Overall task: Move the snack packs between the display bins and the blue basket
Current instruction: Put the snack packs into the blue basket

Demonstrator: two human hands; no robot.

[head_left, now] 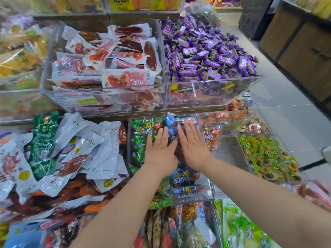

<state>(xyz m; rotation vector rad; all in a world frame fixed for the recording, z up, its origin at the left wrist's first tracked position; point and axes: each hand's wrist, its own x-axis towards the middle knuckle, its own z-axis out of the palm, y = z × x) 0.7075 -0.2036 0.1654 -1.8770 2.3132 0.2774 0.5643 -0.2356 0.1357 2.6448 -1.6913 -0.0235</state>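
Left hand [161, 149], right hand [192, 147], flat on packs [179, 122]

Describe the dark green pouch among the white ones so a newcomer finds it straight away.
From the upper bin of purple candies, drop to the lower row and go left to the heap of white pouches. The dark green pouch lies on that heap, towards its left. It is the only long green pack there, with pale lettering among white neighbours.
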